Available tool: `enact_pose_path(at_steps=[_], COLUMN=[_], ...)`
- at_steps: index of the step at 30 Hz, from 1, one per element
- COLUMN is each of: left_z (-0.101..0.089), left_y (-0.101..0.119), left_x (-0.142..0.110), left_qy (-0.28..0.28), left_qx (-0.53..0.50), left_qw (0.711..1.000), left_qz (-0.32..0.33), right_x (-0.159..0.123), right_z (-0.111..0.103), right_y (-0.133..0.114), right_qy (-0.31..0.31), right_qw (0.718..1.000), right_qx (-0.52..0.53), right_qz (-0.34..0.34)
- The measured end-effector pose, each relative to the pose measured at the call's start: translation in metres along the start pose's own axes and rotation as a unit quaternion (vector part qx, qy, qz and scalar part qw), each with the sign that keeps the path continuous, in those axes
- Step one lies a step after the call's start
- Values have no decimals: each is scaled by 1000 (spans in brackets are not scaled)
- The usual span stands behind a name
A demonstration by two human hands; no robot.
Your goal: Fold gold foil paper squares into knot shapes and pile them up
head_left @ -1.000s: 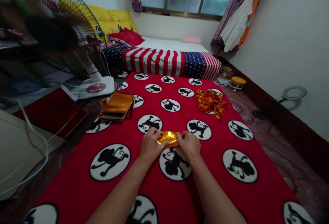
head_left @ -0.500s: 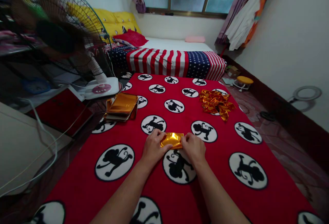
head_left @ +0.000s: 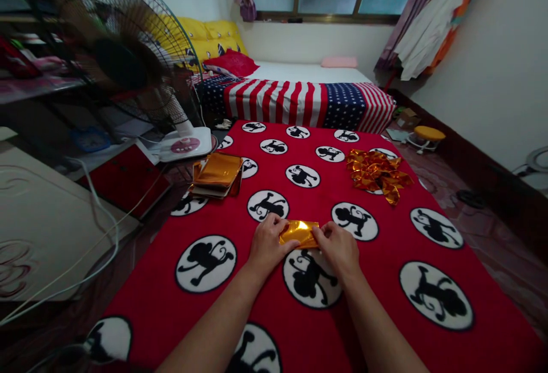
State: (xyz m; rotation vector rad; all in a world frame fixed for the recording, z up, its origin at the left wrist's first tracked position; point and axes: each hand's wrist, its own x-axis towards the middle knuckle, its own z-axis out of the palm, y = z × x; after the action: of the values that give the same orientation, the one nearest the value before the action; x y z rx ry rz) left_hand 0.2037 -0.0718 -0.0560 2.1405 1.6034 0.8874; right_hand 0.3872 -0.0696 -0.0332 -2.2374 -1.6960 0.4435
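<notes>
A stack of gold foil sheets [head_left: 218,170] lies on your red cloth [head_left: 317,327]; nearer you, your left hand [head_left: 269,242] pinches a shiny gold foil piece [head_left: 301,233] by its left end. Your right hand [head_left: 340,247] grips the other end, with a foil heap [head_left: 379,173] farther right.

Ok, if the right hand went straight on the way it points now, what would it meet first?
The folded gold foil: the right hand is at its right end. Beyond that, the left hand seems roughly in line, though depth is hard to judge.
</notes>
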Motion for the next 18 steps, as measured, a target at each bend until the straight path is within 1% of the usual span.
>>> enact_pose_path(at_steps=[2, 4, 6, 7, 8, 11, 13, 15, 18], left_z=[0, 0, 0, 0, 1, 2, 2, 1, -1], left_y=[0, 0, 0, 0, 0, -1, -1, -1, 0], left_x=[0, 0, 0, 0, 0, 1, 1, 1, 1], left_qy=[-4, -5, -2, -1, 0, -5, -12, -15, -15], left_qx=[-1, -2, -4, -4, -4, -1, -1, -9, -23], left_qw=[1000, 1000, 1000, 1000, 1000, 1000, 1000, 999, 999], left_qz=[-3, -3, -3, -4, -5, -11, -20, -30, -40], right_x=[0, -5, -15, -22, -30, -55, -69, -79, -86], right_z=[1, 4, 9, 13, 17, 31, 39, 45, 50], right_y=[2, 1, -2, -5, -9, -23, -33, -40, -44], right_qy=[13, 69, 147, 171, 176, 150, 97, 51, 20], right_qw=[1000, 997, 985, 977, 969, 939, 926, 922, 923], right_qx=[14, 23, 25, 26, 33, 69, 83, 99, 118], right_qz=[-1, -25, -84, -124, -170, -303, -355, -371, -365])
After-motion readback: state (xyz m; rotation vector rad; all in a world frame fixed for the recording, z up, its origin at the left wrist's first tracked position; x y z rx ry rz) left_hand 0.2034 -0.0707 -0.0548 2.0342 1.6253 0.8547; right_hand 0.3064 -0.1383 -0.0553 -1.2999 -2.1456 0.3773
